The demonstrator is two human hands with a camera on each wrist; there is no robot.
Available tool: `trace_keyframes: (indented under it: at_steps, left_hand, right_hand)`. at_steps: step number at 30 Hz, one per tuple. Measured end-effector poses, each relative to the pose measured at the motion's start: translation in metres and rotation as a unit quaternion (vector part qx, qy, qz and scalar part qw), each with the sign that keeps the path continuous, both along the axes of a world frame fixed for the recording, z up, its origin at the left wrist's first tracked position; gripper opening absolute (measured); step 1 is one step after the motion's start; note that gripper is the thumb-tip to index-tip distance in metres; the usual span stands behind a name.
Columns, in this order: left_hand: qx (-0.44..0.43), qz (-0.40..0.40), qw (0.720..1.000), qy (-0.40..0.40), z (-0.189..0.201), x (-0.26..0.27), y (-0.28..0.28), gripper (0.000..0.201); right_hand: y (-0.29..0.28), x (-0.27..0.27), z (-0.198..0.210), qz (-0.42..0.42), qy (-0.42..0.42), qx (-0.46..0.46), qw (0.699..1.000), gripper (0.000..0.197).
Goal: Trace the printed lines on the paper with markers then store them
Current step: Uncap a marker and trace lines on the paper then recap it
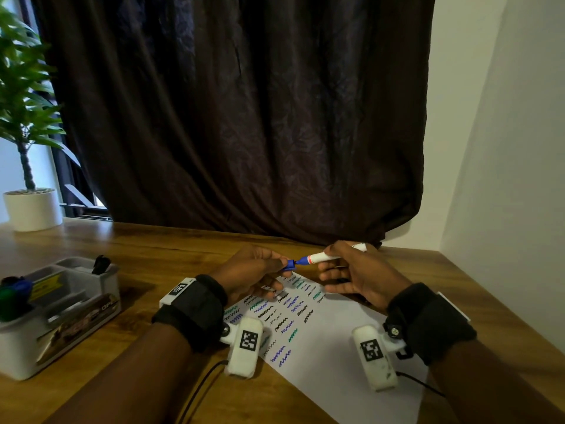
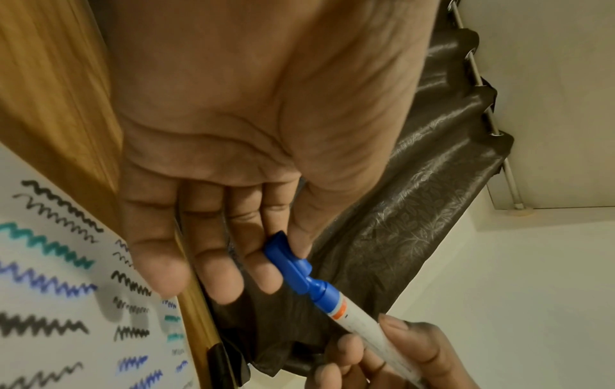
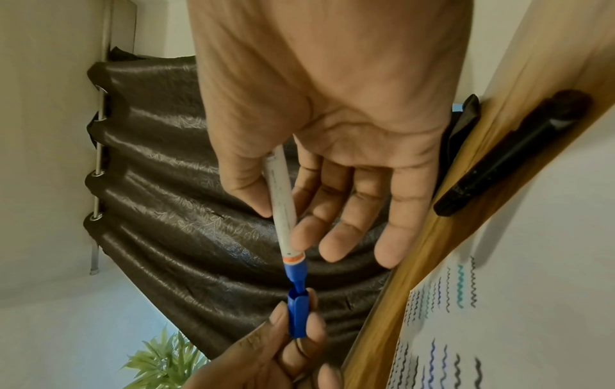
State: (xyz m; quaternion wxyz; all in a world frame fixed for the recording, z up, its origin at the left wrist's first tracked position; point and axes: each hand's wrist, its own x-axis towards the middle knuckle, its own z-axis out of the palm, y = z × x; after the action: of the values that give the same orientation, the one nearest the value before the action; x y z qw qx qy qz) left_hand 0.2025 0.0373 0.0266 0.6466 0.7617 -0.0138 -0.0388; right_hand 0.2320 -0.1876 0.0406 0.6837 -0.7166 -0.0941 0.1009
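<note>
Above the far end of the paper (image 1: 330, 341) my two hands meet. My right hand (image 1: 345, 270) pinches the white barrel of a blue marker (image 1: 324, 257) between thumb and forefinger (image 3: 301, 237). My left hand (image 1: 263, 264) pinches the blue cap (image 1: 289, 264) by its clip side, thumb and forefinger on it. The marker's blue nose (image 3: 296, 273) sits just inside the cap's mouth (image 3: 297, 313); the tip is hidden. In the left wrist view the cap (image 2: 289, 263) meets the marker (image 2: 349, 315). Wavy black, blue and green lines cover the paper (image 2: 43, 263).
A white organiser tray (image 1: 61, 313) with several markers stands at the table's left. A potted plant (image 1: 27, 206) is at the far left. A black marker (image 3: 512, 155) lies on the wooden table (image 1: 183, 249) beyond the paper. A dark curtain (image 1: 244, 117) hangs behind.
</note>
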Motion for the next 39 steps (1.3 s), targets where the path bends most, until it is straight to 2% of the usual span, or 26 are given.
trace_keyframes:
  at_steps: [12, 17, 22, 28, 32, 35, 39]
  left_hand:
    - [-0.026, -0.06, 0.998, -0.022, -0.001, 0.0, -0.001, 0.021]
    - [-0.054, -0.054, 0.996, -0.043, -0.003, 0.002, 0.001, 0.022]
    - [-0.105, -0.035, 0.991, -0.074, -0.002, 0.002, -0.001, 0.032]
    - [-0.165, -0.02, 0.983, -0.083, -0.001, 0.003, -0.001, 0.023]
    - [-0.13, -0.036, 0.986, -0.098, -0.001, 0.002, -0.002, 0.027]
    - [-0.128, -0.038, 0.985, -0.11, -0.002, 0.002, -0.002, 0.026]
    - [-0.133, -0.028, 0.984, -0.117, -0.002, 0.002, -0.004, 0.024]
  right_hand:
    - [0.004, -0.003, -0.001, 0.054, -0.018, 0.002, 0.998, 0.018]
    - [0.001, -0.006, 0.004, 0.072, -0.04, 0.001, 0.997, 0.016]
    - [0.0, -0.005, 0.005, 0.052, -0.102, -0.057, 0.992, 0.015]
    - [0.007, -0.003, 0.001, 0.017, -0.171, -0.11, 0.979, 0.011]
    - [0.008, -0.005, 0.0, 0.036, -0.23, -0.14, 0.962, 0.015]
    - [0.011, -0.01, 0.001, 0.044, -0.256, -0.156, 0.953, 0.01]
    - [0.013, -0.006, -0.003, 0.05, -0.258, -0.155, 0.952, 0.013]
